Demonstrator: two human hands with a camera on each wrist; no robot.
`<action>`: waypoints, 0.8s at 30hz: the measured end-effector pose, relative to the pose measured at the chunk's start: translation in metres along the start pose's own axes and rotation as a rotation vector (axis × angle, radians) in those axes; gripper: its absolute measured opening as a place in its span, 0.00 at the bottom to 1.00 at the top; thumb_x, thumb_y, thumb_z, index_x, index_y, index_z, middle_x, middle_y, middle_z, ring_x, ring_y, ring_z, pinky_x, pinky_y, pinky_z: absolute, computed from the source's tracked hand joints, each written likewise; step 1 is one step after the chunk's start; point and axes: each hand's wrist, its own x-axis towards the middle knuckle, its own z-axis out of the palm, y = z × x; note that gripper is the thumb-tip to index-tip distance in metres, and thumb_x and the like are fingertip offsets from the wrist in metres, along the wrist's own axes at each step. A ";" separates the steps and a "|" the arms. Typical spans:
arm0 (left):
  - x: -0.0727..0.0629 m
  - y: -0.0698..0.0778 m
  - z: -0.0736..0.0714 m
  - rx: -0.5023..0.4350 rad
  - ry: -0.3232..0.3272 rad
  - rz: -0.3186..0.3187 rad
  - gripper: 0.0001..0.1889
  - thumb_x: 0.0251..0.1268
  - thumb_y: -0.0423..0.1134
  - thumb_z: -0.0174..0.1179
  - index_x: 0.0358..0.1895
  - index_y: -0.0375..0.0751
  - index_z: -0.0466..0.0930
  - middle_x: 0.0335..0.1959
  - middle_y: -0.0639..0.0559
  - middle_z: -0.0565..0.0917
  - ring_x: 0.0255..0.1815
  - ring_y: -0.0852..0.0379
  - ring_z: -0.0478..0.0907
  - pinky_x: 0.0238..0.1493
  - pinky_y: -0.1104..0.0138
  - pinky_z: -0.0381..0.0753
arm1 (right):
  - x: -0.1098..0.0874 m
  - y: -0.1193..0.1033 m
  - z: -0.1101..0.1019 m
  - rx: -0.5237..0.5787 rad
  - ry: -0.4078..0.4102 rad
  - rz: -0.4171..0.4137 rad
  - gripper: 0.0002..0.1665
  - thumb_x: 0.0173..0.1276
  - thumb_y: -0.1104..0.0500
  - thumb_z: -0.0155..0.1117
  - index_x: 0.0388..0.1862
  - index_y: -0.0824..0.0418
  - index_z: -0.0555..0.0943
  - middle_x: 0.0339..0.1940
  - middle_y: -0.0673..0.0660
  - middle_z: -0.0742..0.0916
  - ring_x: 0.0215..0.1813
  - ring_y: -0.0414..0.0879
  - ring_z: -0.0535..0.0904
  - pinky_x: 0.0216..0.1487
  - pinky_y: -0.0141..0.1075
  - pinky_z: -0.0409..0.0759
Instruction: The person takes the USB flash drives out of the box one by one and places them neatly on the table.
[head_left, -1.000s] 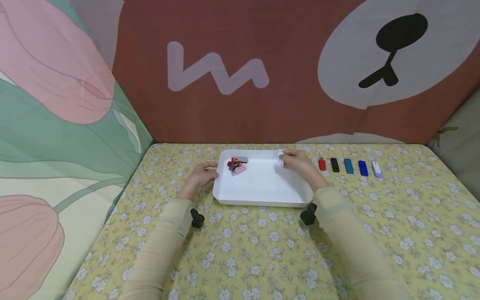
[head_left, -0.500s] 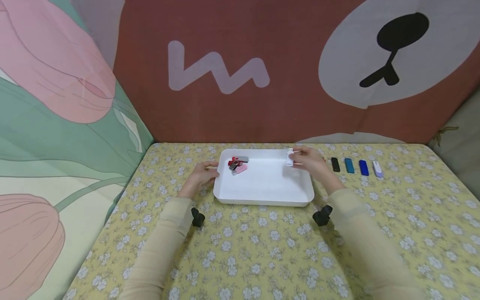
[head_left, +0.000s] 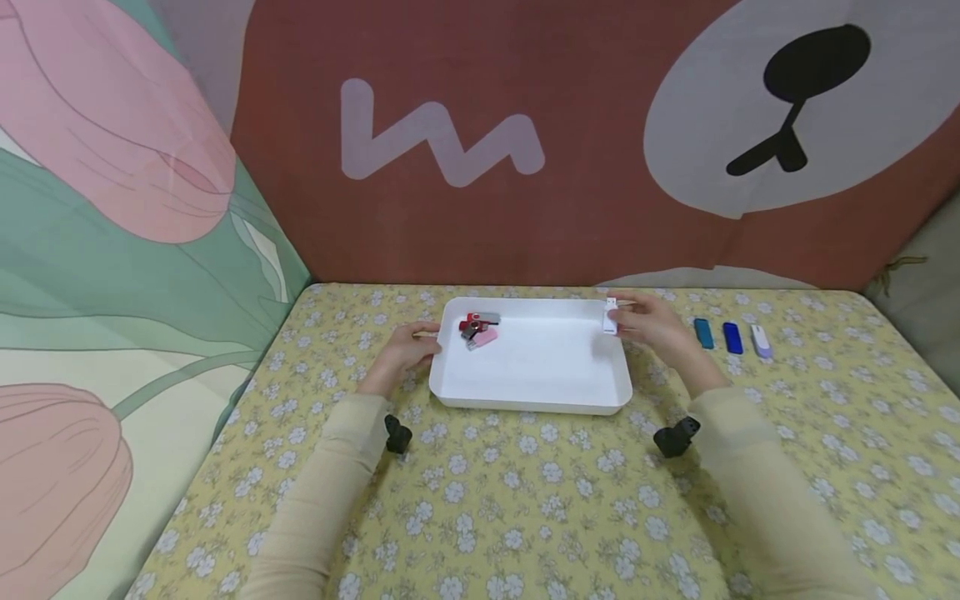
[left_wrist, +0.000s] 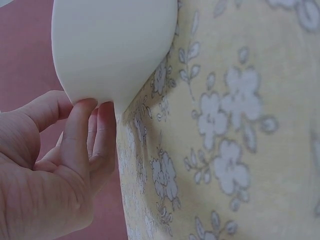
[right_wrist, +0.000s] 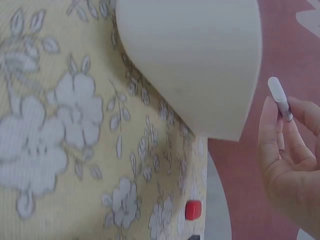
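Observation:
My right hand (head_left: 660,327) pinches a white USB stick (head_left: 610,322) upright between thumb and fingertips, its metal plug pointing up in the head view. The stick overlaps the tray's back right corner there; in the right wrist view it is beyond the tray's end. My left hand (head_left: 405,350) holds the left end of the white tray (head_left: 536,375), thumb and bent fingers at its wall and rim. In the tray's back left corner is a small pile of USB sticks: a pink one (head_left: 486,337) and red and silver ones (head_left: 480,321).
Right of the tray a teal USB stick (head_left: 703,333), a blue one (head_left: 732,337) and a white and lilac one (head_left: 761,341) lie in a row. A red stick (right_wrist: 193,210) shows in the right wrist view. A floral yellow cloth (head_left: 510,500) covers the table.
My right hand has moved right with the white USB stick, from over the tray to its right end, now hiding the red and black sticks in the head view. The left hand stays put.

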 end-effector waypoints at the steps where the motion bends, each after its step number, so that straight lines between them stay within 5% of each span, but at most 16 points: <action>1: 0.000 0.000 0.000 0.003 0.000 0.000 0.24 0.64 0.29 0.53 0.65 0.42 0.70 0.54 0.38 0.78 0.43 0.53 0.79 0.39 0.69 0.78 | -0.001 0.001 -0.002 0.000 0.001 -0.002 0.35 0.74 0.52 0.53 0.76 0.58 0.57 0.62 0.62 0.70 0.47 0.35 0.76 0.60 0.38 0.78; 6: -0.001 0.001 0.000 -0.001 0.003 -0.004 0.25 0.64 0.29 0.54 0.65 0.42 0.70 0.55 0.38 0.78 0.44 0.53 0.79 0.41 0.69 0.78 | -0.006 0.006 -0.014 0.011 -0.012 -0.012 0.38 0.74 0.49 0.52 0.77 0.60 0.54 0.62 0.59 0.70 0.43 0.28 0.76 0.65 0.44 0.74; 11: -0.001 0.001 0.000 -0.002 0.002 -0.010 0.24 0.64 0.30 0.54 0.65 0.42 0.70 0.56 0.39 0.77 0.46 0.52 0.79 0.43 0.67 0.78 | -0.010 0.013 -0.026 0.018 -0.015 -0.015 0.39 0.74 0.49 0.52 0.77 0.61 0.52 0.55 0.51 0.72 0.40 0.28 0.77 0.56 0.33 0.79; 19: -0.003 0.002 0.000 -0.008 -0.012 -0.003 0.24 0.65 0.30 0.53 0.66 0.42 0.69 0.56 0.38 0.77 0.48 0.49 0.79 0.44 0.67 0.78 | -0.018 0.022 -0.042 -0.009 -0.028 0.003 0.40 0.75 0.51 0.50 0.77 0.63 0.48 0.73 0.68 0.59 0.41 0.23 0.75 0.53 0.27 0.79; 24: -0.004 0.003 0.001 -0.010 -0.009 -0.002 0.23 0.65 0.30 0.53 0.65 0.41 0.70 0.56 0.39 0.77 0.49 0.49 0.79 0.45 0.66 0.78 | -0.019 0.030 -0.048 -0.024 -0.057 0.005 0.40 0.75 0.54 0.51 0.77 0.67 0.48 0.67 0.65 0.66 0.41 0.24 0.75 0.53 0.28 0.79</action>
